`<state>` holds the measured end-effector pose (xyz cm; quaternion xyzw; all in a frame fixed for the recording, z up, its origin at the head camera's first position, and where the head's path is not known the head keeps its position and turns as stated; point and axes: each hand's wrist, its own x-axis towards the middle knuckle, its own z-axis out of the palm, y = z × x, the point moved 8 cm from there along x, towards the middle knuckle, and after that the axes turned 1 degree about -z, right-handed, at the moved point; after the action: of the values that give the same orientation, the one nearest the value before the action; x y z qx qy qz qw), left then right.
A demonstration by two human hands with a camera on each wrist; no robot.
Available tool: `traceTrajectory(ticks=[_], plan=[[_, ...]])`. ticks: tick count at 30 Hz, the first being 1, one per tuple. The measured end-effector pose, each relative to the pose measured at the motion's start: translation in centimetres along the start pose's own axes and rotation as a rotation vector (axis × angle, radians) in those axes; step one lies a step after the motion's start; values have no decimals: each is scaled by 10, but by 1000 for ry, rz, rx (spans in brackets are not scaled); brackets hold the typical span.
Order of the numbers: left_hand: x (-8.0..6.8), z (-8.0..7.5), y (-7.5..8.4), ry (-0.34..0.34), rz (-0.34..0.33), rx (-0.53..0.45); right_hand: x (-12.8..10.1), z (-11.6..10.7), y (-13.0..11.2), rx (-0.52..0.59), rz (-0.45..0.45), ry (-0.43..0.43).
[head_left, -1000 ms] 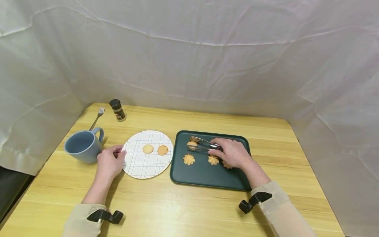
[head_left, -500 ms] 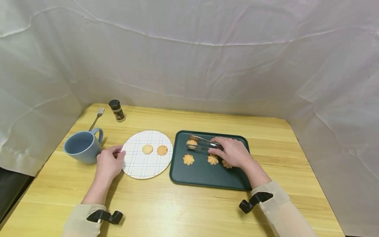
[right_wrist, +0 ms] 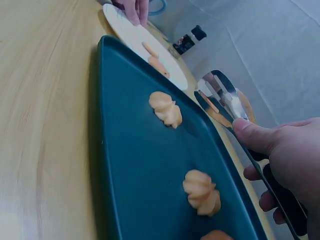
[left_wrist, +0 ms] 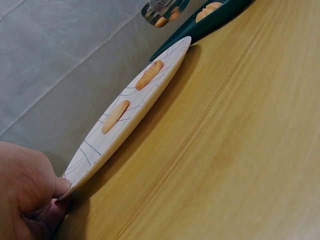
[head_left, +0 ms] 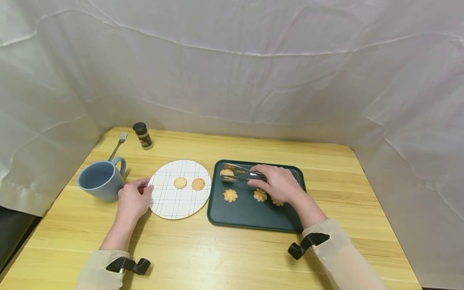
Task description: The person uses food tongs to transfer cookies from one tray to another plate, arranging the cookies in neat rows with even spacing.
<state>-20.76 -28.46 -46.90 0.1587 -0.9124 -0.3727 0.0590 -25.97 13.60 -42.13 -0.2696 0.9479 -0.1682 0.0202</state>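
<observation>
My right hand [head_left: 279,183] holds metal tongs [head_left: 244,171] over the dark green tray [head_left: 246,215]. Between the tong tips is a round cookie [head_left: 226,173] with dark specks. Flower-shaped cookies lie on the tray, including one cookie [head_left: 230,195] at the left and another [right_wrist: 201,192] close under my right hand; my hand partly covers a further one in the head view. At its left rim, my left hand [head_left: 134,198] pinches a white checked plate [head_left: 174,207]. On that plate sit a plain round cookie [head_left: 180,183] and a speckled one [head_left: 198,184].
A blue mug [head_left: 99,179] stands just left of my left hand, its handle toward the back. Behind it lies a fork [head_left: 119,145], with a black-capped spice jar [head_left: 143,136] to the right. Pale cloth [head_left: 232,80] hangs around the wooden table [head_left: 203,257].
The tongs have shifted left and slightly back, and the speckled cookie between their tips has moved along with them. My left hand and the plate have stayed in place.
</observation>
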Motion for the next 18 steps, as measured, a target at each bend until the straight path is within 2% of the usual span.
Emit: traceTrajectory(ticks=[18], plan=[[-1,0,0,-6,-6,-10,16,-5,-33,36,-51,21]])
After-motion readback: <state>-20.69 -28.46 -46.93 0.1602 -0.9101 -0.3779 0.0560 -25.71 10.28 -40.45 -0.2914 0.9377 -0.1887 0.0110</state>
